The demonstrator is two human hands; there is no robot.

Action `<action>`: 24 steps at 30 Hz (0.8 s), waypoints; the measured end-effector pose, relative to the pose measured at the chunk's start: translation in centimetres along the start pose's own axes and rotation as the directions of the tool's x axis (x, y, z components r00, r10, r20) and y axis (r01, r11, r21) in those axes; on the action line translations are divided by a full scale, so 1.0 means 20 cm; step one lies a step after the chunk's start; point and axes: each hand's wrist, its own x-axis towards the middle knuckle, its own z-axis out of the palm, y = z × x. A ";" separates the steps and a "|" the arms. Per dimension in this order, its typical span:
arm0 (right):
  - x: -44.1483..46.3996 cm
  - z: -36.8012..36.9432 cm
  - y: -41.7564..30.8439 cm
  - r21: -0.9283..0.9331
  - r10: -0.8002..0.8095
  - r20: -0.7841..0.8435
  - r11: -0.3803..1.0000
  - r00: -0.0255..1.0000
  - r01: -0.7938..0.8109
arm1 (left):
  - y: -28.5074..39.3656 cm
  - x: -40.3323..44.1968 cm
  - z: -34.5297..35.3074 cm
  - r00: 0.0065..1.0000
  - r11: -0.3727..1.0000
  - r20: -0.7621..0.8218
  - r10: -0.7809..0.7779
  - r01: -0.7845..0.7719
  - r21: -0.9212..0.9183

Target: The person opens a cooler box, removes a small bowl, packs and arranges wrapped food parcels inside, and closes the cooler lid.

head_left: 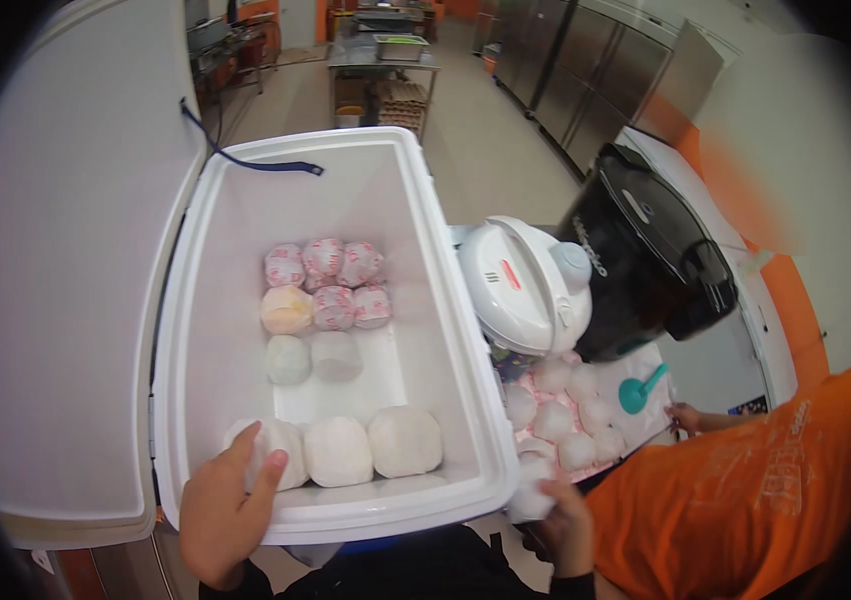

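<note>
A large white cooler box [446,300] stands open before me. Inside, several pink-printed wrapped balls [334,308] and one yellowish wrapped ball [288,310] sit toward the back. Along the near wall are three plain white-wrapped bundles [338,452]. My left hand [226,515] reaches over the near left corner, thumb and finger closed on the leftmost white-wrapped bundle [291,455]. Outside the near right corner, my right hand [568,522] grips another white-wrapped bundle [532,495]; some of its fingers are hidden. What the wrappings contain does not show.
The raised lid [66,280] fills the left. Right of the cooler are a white rice cooker [521,285], a black lidded container [636,260], several white-wrapped balls [553,420] and a teal tool [636,395]. A co-worker in an orange shirt [746,490] stands close on the right.
</note>
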 end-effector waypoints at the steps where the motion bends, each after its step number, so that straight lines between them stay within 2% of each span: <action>1: -0.05 0.05 -0.19 0.030 -0.097 0.084 0.995 0.992 0.095 | -0.01 0.00 0.00 1.000 1.000 0.014 -0.022 0.022 -0.013; 3: -0.07 0.25 -0.53 0.069 -0.256 0.326 0.966 0.910 0.248 | -0.01 0.01 -0.01 0.998 0.998 0.050 -0.043 0.045 -0.035; 5: -0.02 0.62 -0.81 -0.196 -0.326 0.389 0.884 0.861 0.424 | -0.01 0.00 -0.01 0.996 0.996 0.019 -0.085 0.085 -0.012; 7: 0.13 0.97 -0.96 -0.483 -0.250 0.534 0.694 0.808 0.534 | -0.02 0.00 -0.01 0.996 0.996 -0.004 -0.087 0.087 0.017; 8: 0.20 1.18 -0.96 -0.617 -0.222 0.525 0.565 0.821 0.547 | -0.03 0.00 -0.01 0.996 0.996 0.016 -0.092 0.092 0.010; 9: 0.29 1.36 -0.95 -0.724 -0.080 0.555 0.444 0.828 0.528 | -0.03 0.00 -0.02 0.996 0.996 0.029 -0.084 0.084 0.012; 11: 0.55 1.61 -0.75 -0.747 0.030 0.643 0.248 0.766 0.617 | -0.03 0.00 -0.03 0.996 0.998 0.055 -0.064 0.064 0.017; 12: 0.69 1.69 -0.59 -0.701 0.080 0.712 0.116 0.697 0.703 | -0.03 0.00 -0.04 0.994 0.997 0.081 -0.067 0.065 0.035; 13: 0.82 1.72 -0.43 -0.641 0.151 0.768 0.142 0.623 0.755 | -0.03 -0.01 -0.04 0.996 0.998 0.073 -0.048 0.045 0.042; 14: 0.94 1.74 -0.26 -0.651 0.237 0.745 0.059 0.623 0.757 | -0.02 -0.02 -0.04 0.998 0.998 0.053 -0.024 0.022 0.053; 15: 1.11 1.71 -0.02 -0.581 0.231 0.784 -0.052 0.576 0.812 | -0.02 -0.02 -0.04 1.000 0.997 0.029 0.005 -0.007 0.071; 17: 1.21 1.68 0.20 -0.553 0.437 0.722 -0.104 0.537 0.827 | -0.04 -0.02 -0.04 0.999 0.997 0.029 0.026 -0.028 0.076; 19: 1.34 1.57 0.46 -0.606 0.509 0.672 -0.040 0.538 0.794 | -0.03 -0.02 -0.06 0.998 0.996 0.067 0.008 -0.014 0.084; 21: 1.37 1.54 0.58 -0.551 0.622 0.642 -0.032 0.448 0.834 | -0.04 -0.02 -0.06 0.996 0.998 0.093 0.001 -0.007 0.063; 24: 1.38 1.50 0.66 -0.643 0.528 0.635 -0.044 0.564 0.765 | -0.03 -0.01 -0.08 0.992 0.999 0.124 -0.011 0.006 0.038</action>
